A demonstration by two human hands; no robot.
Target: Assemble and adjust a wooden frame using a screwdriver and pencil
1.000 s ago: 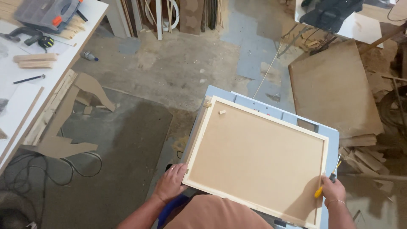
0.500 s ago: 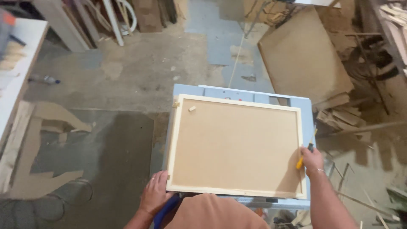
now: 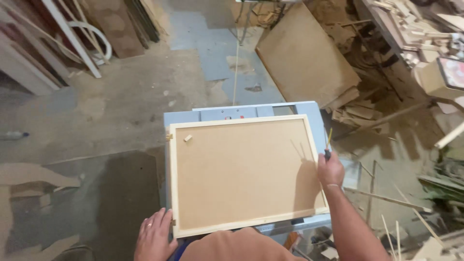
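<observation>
A rectangular brown board with a pale wooden frame (image 3: 244, 174) lies flat on a grey-blue metal table (image 3: 246, 111). My left hand (image 3: 154, 237) rests on the frame's near left corner, fingers spread. My right hand (image 3: 330, 170) is at the frame's right edge, gripping a thin tool with a yellow and black handle (image 3: 328, 143) that points up and away. A small wood chip (image 3: 188, 138) lies on the board near its far left corner.
A large brown board (image 3: 304, 58) leans on the floor at the back right, with wood scraps (image 3: 357, 113) beside it. White pipes and boards (image 3: 92, 43) stand at the back left. Thin sticks (image 3: 401, 212) litter the floor on the right.
The view has swung to the right. My right hand has moved up along the frame's right edge, from the near right corner to about halfway. My left hand stays at the near left corner.
</observation>
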